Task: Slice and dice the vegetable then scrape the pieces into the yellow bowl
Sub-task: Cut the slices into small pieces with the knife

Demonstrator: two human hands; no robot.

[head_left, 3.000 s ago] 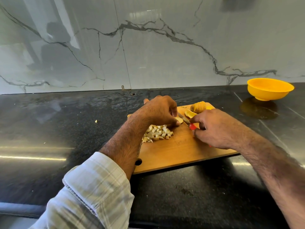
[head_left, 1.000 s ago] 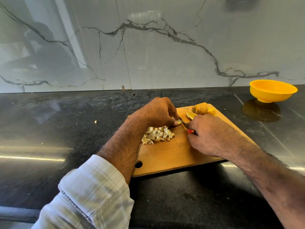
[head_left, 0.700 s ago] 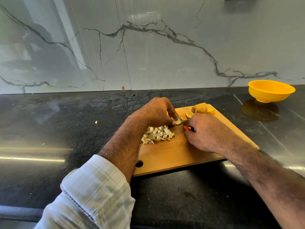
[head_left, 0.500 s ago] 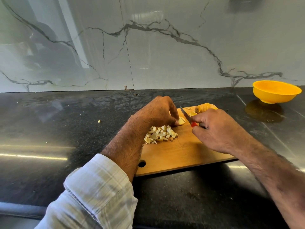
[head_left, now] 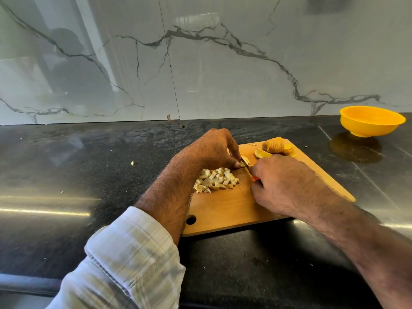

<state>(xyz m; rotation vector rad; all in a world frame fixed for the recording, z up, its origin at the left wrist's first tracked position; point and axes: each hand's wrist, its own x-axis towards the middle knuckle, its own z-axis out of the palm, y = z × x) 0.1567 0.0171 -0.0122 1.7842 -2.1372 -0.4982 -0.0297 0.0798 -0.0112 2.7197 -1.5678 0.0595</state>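
Dicing under way on the cutting board (head_left: 229, 210), my landmark. Left hand (head_left: 214, 150) sits at board centre, fingers curled down and pinching a small vegetable piece (head_left: 244, 159). Right hand (head_left: 283, 186) is just right of it, clenched on the knife (head_left: 245, 162); only a sliver of red handle and the short blade show. Blade rests right against the left fingertips.

Diced pile (head_left: 215, 180) lies under the left wrist, near board centre. Uncut vegetable chunk (head_left: 276, 147) and slices sit at the board's far right corner. Yellow bowl (head_left: 371, 121) stands well right of the board, beyond its far edge, and looks empty.

Risks, as I judge them: the piece is tiny, so a slip puts the blade into a fingertip; the left wrist could nudge dice off the board's left edge.

Room: dark surface (head_left: 78, 175) lies open left and near of the board; a stray crumb (head_left: 132, 163) sits left. Path to the bowl looks unobstructed.
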